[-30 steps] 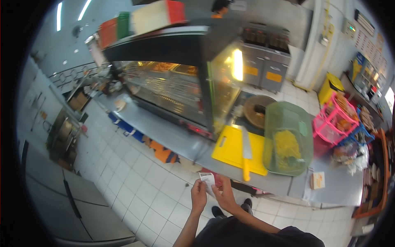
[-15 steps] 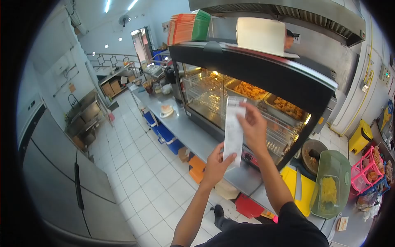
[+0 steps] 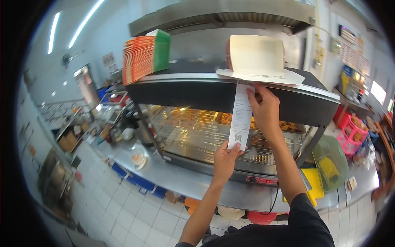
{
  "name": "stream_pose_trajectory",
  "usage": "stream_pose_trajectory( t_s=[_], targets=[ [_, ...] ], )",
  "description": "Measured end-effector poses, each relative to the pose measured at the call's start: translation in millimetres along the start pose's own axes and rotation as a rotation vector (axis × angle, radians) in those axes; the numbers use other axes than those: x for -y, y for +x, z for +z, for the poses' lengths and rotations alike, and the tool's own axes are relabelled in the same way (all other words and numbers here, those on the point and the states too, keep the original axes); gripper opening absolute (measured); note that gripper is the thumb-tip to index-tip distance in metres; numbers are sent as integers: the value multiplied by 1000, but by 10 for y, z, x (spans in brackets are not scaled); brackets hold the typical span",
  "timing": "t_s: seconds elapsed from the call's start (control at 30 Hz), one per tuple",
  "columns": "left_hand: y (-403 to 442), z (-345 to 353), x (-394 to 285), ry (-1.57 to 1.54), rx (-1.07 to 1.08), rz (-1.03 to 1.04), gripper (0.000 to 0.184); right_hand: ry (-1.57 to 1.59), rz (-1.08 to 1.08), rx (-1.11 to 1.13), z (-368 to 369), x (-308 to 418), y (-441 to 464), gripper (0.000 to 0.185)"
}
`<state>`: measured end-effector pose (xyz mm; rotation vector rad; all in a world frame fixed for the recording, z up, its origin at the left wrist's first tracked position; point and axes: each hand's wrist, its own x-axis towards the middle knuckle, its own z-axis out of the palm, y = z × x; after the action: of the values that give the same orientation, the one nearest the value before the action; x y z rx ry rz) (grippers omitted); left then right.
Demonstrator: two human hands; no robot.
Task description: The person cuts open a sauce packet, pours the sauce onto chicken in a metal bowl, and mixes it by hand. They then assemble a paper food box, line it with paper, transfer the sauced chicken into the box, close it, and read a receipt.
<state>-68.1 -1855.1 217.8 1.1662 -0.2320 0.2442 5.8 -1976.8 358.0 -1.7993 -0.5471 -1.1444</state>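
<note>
A long white paper receipt point(image 3: 240, 115) hangs upright between both hands, with printed lines and a square code near its lower end. My left hand point(image 3: 225, 159) pinches its bottom edge between thumb and fingers. Up at the top end, my right hand point(image 3: 265, 108) grips the paper's right side. The receipt's top lies in front of the dark upper panel of a glass food warmer point(image 3: 181, 92). Behind the paper, trays of fried food point(image 3: 225, 118) show through the glass, partly hidden by the receipt and my right arm.
Atop the warmer stand a stack of folded orange-and-green cartons point(image 3: 142, 55) and an opened cream box point(image 3: 257, 53). To the right are a yellow cutting board point(image 3: 313, 181), a green tub point(image 3: 332, 164) and a pink basket point(image 3: 352, 136). A plate point(image 3: 139, 161) sits on the steel counter at left.
My view has turned toward the warmer's front and come nearer. The receipt, held by both hands, now reaches up to the warmer's top edge, and its printed side shows more clearly.
</note>
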Motion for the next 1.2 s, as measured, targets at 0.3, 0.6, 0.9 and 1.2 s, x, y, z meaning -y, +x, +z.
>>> stream_pose_trajectory(
  t_s=[0.3, 0.6, 0.9, 1.2],
  targets=[
    [179, -402, -15, -139, 221, -81, 26, -633, -58, 71, 164, 399, 68, 27],
    [141, -679, 30, -178, 319, -122, 28, -756, -279, -46, 401, 356, -34, 32],
    [142, -762, 28, -146, 328, -86, 26, -834, -240, 96, 453, 423, -42, 31],
    [398, -754, 256, -82, 313, -108, 30, -913, -208, 36, 626, 473, -146, 53]
  ],
)
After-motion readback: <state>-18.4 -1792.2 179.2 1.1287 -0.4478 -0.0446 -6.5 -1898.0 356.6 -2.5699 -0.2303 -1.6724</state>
